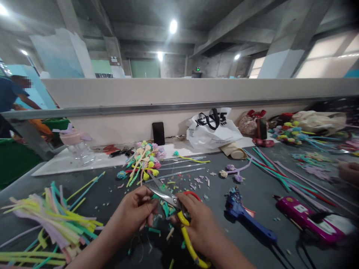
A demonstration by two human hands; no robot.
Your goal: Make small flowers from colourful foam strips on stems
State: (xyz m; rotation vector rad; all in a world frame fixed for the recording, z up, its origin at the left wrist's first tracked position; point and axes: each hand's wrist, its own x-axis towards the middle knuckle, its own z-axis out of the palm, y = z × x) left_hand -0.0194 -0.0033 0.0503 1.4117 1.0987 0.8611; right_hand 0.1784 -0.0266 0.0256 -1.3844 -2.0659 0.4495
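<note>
My right hand (pixel 198 220) is closed around a pair of scissors (pixel 166 195) with yellow and red handles. The blades are spread and point up and left, over my left hand (pixel 137 209). That hand is pinched just under the blades; whatever lies between its fingertips is too small to make out. Short green cut pieces (pixel 167 209) are scattered on the dark table below the scissors. Beyond the hands lies a bunch of fuzzy pastel flowers on stems (pixel 146 160).
Long fuzzy stems (pixel 53 216) are piled at left. A blue glue gun (pixel 249 220) and a purple corded tool (pixel 308 218) lie at right. Behind stand a clear cup (pixel 81 149), a phone (pixel 158 133) and a white bag (pixel 211 130). Another person's hand (pixel 348 171) shows at far right.
</note>
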